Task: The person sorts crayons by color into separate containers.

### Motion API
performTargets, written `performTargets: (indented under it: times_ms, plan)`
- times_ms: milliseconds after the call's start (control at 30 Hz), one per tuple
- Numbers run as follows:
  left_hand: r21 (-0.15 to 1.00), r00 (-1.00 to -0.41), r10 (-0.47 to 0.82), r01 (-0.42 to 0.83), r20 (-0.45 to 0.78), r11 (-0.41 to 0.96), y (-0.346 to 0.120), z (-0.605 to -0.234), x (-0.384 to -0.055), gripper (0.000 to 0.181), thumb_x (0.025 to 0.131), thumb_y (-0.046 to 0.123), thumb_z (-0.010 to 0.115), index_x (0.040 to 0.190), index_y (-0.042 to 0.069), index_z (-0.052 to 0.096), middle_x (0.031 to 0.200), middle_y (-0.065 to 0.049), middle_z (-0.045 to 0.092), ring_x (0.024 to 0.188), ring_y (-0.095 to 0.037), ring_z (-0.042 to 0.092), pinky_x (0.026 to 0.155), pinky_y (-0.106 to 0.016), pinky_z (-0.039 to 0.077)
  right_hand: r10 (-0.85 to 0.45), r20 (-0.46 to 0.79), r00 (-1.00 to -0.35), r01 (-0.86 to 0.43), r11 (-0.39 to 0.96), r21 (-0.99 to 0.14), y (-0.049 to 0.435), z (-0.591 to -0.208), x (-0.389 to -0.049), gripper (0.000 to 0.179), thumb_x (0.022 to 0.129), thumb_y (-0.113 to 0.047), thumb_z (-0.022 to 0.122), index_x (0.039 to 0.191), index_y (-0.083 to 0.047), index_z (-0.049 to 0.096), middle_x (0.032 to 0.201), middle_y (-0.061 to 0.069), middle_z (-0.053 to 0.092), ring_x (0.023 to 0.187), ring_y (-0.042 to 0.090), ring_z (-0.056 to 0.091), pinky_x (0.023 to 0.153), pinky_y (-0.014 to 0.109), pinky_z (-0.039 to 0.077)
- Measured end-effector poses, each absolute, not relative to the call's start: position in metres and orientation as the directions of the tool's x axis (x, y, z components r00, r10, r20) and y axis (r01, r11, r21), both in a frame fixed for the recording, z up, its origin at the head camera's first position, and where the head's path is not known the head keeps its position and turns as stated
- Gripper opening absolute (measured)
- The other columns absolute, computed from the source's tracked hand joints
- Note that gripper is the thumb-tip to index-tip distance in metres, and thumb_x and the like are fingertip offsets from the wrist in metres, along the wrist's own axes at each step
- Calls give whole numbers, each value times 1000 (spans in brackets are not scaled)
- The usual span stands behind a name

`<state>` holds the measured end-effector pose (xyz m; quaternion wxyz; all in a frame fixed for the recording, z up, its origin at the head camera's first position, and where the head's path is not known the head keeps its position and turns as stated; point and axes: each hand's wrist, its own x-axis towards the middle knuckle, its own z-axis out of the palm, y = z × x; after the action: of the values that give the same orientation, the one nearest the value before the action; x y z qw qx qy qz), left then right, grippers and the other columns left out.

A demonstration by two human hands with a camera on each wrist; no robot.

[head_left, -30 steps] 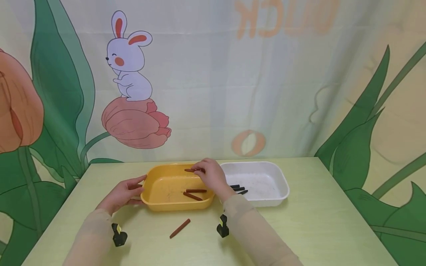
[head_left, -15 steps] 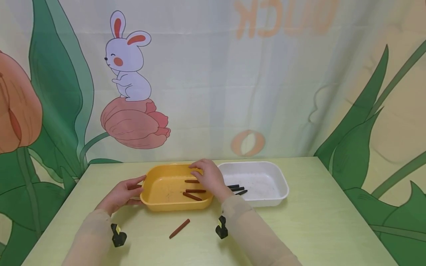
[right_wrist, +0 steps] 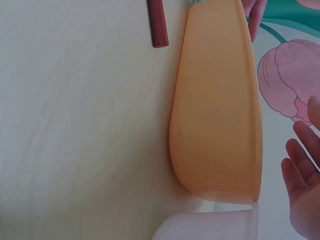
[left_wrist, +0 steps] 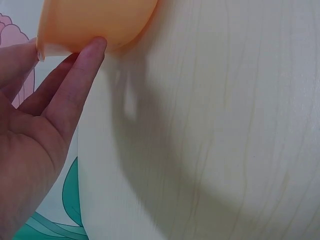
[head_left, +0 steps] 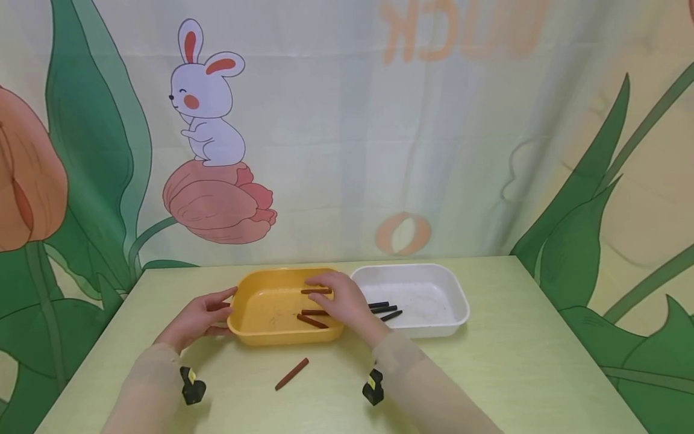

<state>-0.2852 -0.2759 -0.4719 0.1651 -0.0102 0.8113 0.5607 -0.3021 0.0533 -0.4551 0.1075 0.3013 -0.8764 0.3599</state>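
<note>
A yellow tray (head_left: 260, 336) stands on the table with several brown crayons inside toward its right end. My left hand (head_left: 196, 316) is at the tray's left end, its extended fingertips against the rim and outer wall; the left wrist view shows them touching it. Over the tray's right end is my right hand (head_left: 344, 299). Its thumb and fingers are apart, beside the rearmost crayon (head_left: 309, 292), which overlaps the gap between them in the head view. In the right wrist view its loose, spread fingers (right_wrist: 302, 162) hold nothing. The right hand hides the right ends of some crayons.
A white tray (head_left: 434, 330) adjoins the yellow one on the right, holding several black crayons (head_left: 386, 309). One brown crayon (head_left: 291, 374) lies on the table in front of the yellow tray. Behind the table hangs a printed curtain (head_left: 325, 150).
My right hand has let go of a brown crayon, which now lies in the yellow tray with the others, and has lowered slightly. My left hand stays at the tray's end.
</note>
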Motion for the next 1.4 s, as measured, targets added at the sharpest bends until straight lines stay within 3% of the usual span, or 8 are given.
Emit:
performTargets:
  times_ms: [333,667,900,1133,1400]
  plan:
    - [910,-947,168,-199,-275,365,-276,-474,-286,60,102,13,57,156,12,30,146,-29,42,100,-28,66,89,-44,55,-506,452,-734,-673,460,-579,62,-462,-283,38,92,-18,73,128,-10,67,127,2,66,119,23,58,103,39,46]
    - [911,-946,175,-197,-274,363,-275,-473,-284,60,102,12,57,155,11,30,146,-30,42,100,-28,66,89,-44,56,-498,431,-753,-652,475,-591,69,-466,-267,43,88,-18,76,129,-9,66,128,3,65,116,24,59,98,39,49]
    - [913,-945,180,-195,-272,359,-276,-472,-284,59,102,12,55,155,11,31,145,-30,43,101,-28,66,87,-43,56,-511,491,-705,-702,409,-582,74,-471,-259,46,86,-16,78,129,-7,65,130,4,64,118,25,58,101,39,46]
    - [912,-945,186,-190,-271,363,-275,-471,-284,59,102,12,55,155,10,30,144,-30,42,101,-28,66,87,-42,57,-503,462,-730,-664,366,-652,76,-474,-251,48,87,-17,77,132,-7,63,132,4,63,117,23,59,95,35,50]
    - [913,-945,184,-189,-269,362,-276,-471,-284,59,102,12,55,155,10,30,143,-30,43,100,-29,66,87,-42,56,-514,443,-734,-640,307,-705,72,-479,-245,48,85,-15,79,130,-6,64,131,4,64,118,22,59,99,37,48]
